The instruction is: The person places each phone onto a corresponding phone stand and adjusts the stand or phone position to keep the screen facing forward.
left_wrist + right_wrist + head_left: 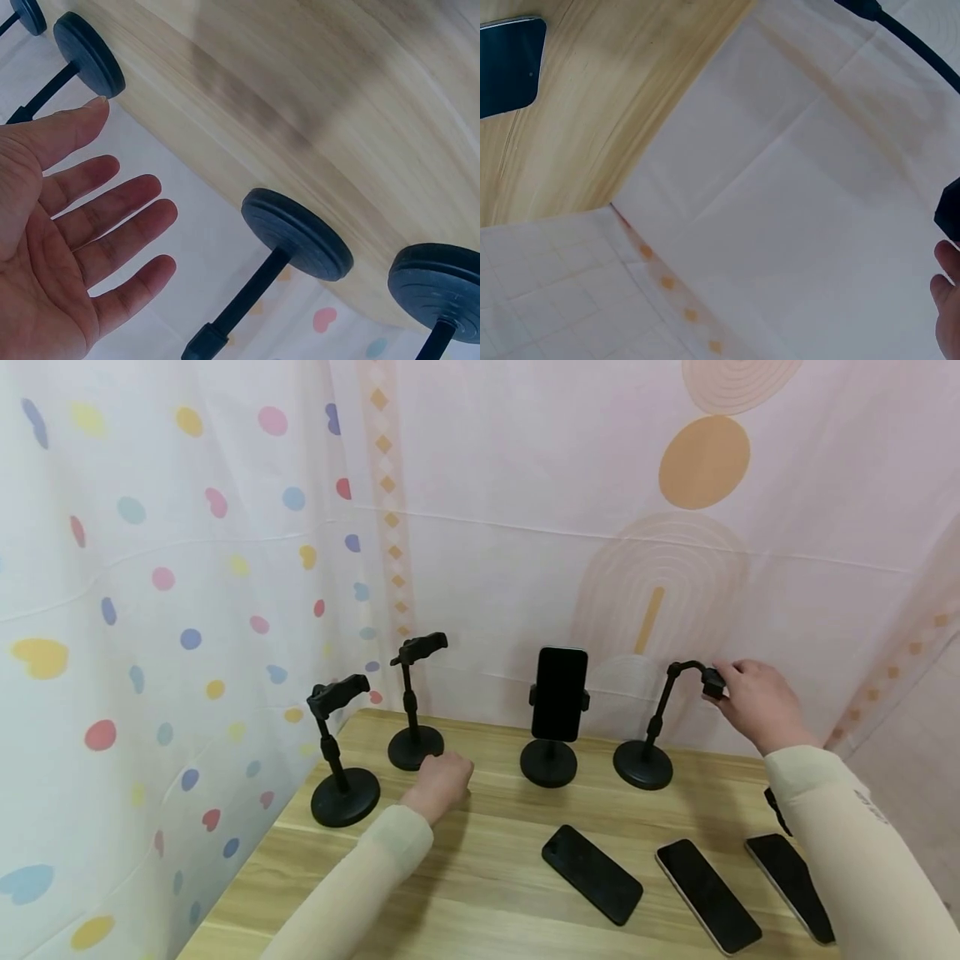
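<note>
**Right hand [761, 702] works at the holder [714, 683] of a phone stand [656, 723] with no phone in it**

Along the bottom of the frame, right of centre, three loose phones lie on the wooden counter [487, 860]: a black phone [592, 875], apparently back up; a pale-edged phone [708, 896], screen up; and an outer phone [789, 885], partly hidden by the right sleeve [862, 835]. That sleeve bears a small dark mark, too faint to read. Neither phones nor stands show a legible brand or label.

Farther in, the left hand [438, 785] is above the counter, left of centre; the left wrist view shows its fingers spread, holding nothing. A near-left stand [333, 757] and a far-left stand [410, 706] hold no phone.

Towards the far edge, a mounted phone [560, 693] stands upright right of centre. Beside it, further right, the right hand pinches the holder at the end of the stand's bent arm.

The step in hand looks like adjusting that holder. The next move seems to call for angling it to face forward, with the free left hand steadying the base. A patterned curtain [487, 585] hangs behind.
</note>
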A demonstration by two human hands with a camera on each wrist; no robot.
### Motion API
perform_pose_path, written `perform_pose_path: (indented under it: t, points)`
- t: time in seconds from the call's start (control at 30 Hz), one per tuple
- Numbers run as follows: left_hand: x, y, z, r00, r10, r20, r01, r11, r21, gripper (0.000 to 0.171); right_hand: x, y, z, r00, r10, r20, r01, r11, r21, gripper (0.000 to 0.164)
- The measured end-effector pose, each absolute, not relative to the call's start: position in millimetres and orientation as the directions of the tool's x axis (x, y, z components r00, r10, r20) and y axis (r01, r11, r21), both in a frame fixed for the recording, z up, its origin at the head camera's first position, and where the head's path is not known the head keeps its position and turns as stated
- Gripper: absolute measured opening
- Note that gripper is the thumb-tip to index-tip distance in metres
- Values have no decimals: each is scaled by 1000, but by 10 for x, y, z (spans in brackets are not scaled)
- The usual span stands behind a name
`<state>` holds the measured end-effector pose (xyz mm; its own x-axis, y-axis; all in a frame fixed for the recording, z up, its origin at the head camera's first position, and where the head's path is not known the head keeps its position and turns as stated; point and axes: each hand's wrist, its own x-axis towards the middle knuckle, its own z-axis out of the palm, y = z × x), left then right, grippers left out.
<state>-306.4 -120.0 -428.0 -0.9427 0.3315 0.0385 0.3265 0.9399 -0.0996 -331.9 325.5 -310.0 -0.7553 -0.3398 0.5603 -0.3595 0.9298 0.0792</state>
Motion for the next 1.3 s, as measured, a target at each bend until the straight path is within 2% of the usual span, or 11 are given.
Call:
perform_pose_path:
  t: [0.1,0.3,0.53,0.7,0.83,1.03,1.23,1.3]
  points:
    - [-3059,-1196,-4293,-943,331,39,327,941,-92,17,-3311,3167,-3105,-730,-369,575,-352,924,146,45]
    - [-3056,-1185,-4330,-943,332,34,327,940,-99,20,-3280,2967,-3098,-761,-348,548,-285,938,199,56]
    - [-3085,-1210,-4403,-934,352,59,343,930,-132,24,-3309,2761,-3131,-671,-408,619,-267,912,312,59]
    - [-3087,-1215,-4425,-930,359,78,346,927,-142,23,-3320,2640,-3123,-662,-433,611,-274,899,341,58]
    - [-3054,-1199,-4386,-937,345,63,335,934,-126,22,-3319,2560,-3110,-695,-434,573,-298,899,320,56]
    - [-3044,-1194,-4406,-933,356,59,347,929,-129,23,-3285,2400,-3094,-761,-414,499,-380,908,174,41]
    - [-3026,-1189,-4423,-935,353,36,348,931,-109,23,-3268,2273,-3131,-738,-395,547,-397,910,121,21]
    - [-3021,-1187,-4425,-935,353,38,347,931,-117,22,-3277,2262,-3144,-727,-390,565,-398,910,117,20]
